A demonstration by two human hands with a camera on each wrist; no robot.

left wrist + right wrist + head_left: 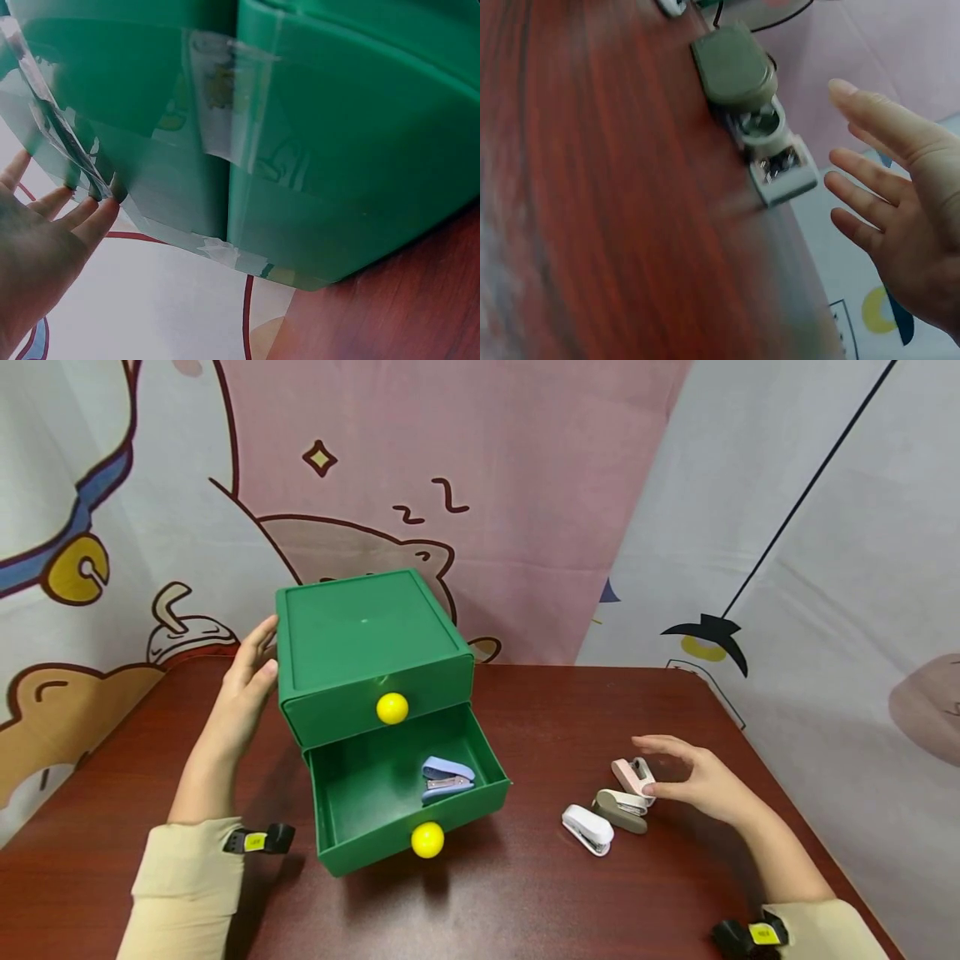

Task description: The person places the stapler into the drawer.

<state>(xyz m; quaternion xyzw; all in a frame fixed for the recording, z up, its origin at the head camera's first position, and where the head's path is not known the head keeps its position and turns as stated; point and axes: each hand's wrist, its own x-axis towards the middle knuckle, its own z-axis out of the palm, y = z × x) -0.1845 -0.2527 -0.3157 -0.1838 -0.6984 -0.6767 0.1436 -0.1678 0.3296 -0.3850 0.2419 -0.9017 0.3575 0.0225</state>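
A green drawer cabinet (367,627) with yellow knobs stands on the table, its lower drawer (352,802) pulled out. A light purple stapler (447,778) lies inside that drawer. Fingertips of my left hand (247,681) rest at the cabinet's left side, and in the left wrist view they meet its taped green wall (150,112). My right hand (701,783) hovers by a pink stapler (628,777), thumb and fingers spread apart with nothing between them. Beside the pink one lie an olive-grey stapler (618,812) and a white stapler (588,829).
The reddish-brown table (540,902) carries everything. Behind it hangs a curtain (555,510) with cartoon prints. A yellow knob (427,840) sticks out from the pulled-out drawer's front.
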